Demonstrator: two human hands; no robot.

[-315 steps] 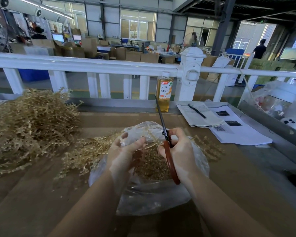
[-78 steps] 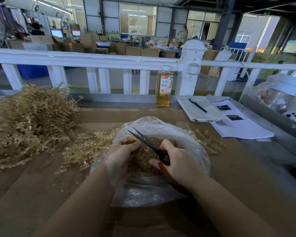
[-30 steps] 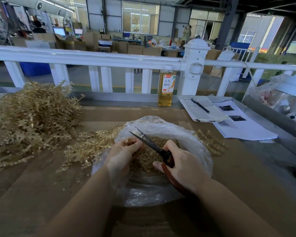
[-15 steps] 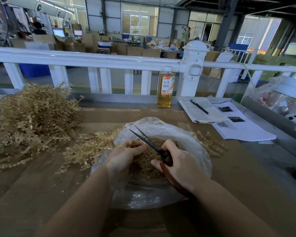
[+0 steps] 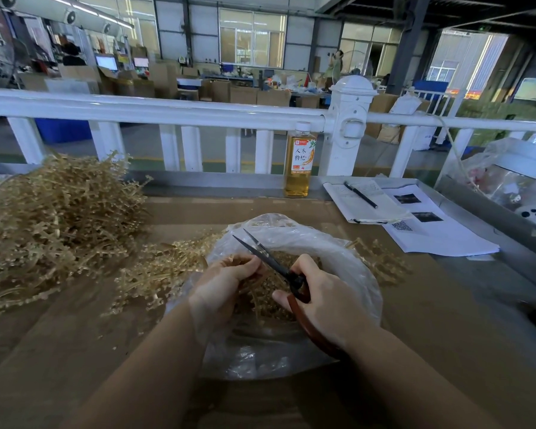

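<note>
Over the desk (image 5: 446, 320), the scissors (image 5: 270, 261) in the right hand (image 5: 325, 308) grip have swung down, blades parted at the sprig (image 5: 234, 260) the left hand (image 5: 223, 286) fingers (image 5: 248, 267) pinch; a snip seems due.

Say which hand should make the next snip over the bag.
Right. The right hand grips the scissors, blades open above the plastic bag, beside the gold sprig that the left hand pinches.

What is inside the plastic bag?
Golden sprig pieces lie in the bag; the left hand pinches some. The right hand and scissors cover part of the pile, so its depth is hidden.
</note>
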